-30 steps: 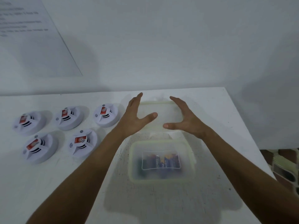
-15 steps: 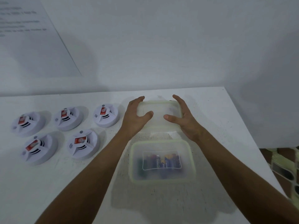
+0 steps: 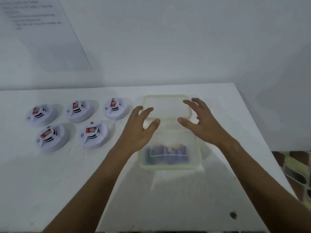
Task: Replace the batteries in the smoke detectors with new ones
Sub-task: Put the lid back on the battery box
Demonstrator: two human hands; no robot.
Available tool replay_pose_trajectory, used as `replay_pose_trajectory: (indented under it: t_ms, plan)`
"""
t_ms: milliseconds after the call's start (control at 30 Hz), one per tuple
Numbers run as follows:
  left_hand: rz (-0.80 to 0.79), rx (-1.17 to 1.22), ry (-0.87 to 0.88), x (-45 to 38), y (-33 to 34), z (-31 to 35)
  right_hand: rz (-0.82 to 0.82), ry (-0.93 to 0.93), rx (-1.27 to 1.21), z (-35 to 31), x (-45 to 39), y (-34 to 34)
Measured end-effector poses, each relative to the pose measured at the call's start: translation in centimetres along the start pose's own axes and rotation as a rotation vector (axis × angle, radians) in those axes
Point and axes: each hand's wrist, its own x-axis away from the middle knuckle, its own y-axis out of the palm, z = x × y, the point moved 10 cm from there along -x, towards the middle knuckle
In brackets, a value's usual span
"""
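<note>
A person's two bare hands hover over a pair of translucent plastic containers on a white table, seen from above at the centre of the frame. The left hand and right hand both have their fingers spread and loosely arched, thumbs pointing inward toward each other, gripping nothing; whether any fingertip touches the plastic cannot be told through the motion blur.

The far container, a rounded rectangle with a pale yellow-green rim, lies with its long axis running left to right across the frame, just above centre. Directly below it in the picture sits the near container, of the same frosted plastic and the same shape, its long axis also left to right. Through its cloudy top show the batteries, a blurred row of dark blue, green and yellow cylinders standing side by side; their ends cannot be made out.

At centre left, five smoke detectors lie in two rows, three above and two below, well apart from the hands. Each is a round white plastic disc with dark slotted vents and a red label on top.

A printed sheet hangs on the white wall at upper left, its text illegible. A small dark smudge marks the table at lower right.
</note>
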Motion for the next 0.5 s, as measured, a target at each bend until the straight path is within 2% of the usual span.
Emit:
replay_pose_trajectory:
  t_ms: [200, 333, 500]
  plan:
    - [-0.094, 0.076, -0.131, 10.1, 3.0, -1.4, -0.093, 0.045, -0.095, 2.2, 10.6, 3.3]
    - [-0.022, 0.116, -0.137, 10.2, 3.4, -2.0, -0.113, 0.076, -0.196, 2.5, 11.1, 4.0]
    - [-0.029, 0.111, -0.142, 8.0, 3.4, -2.2, -0.117, 0.062, -0.231, 2.6, 8.8, 4.1]
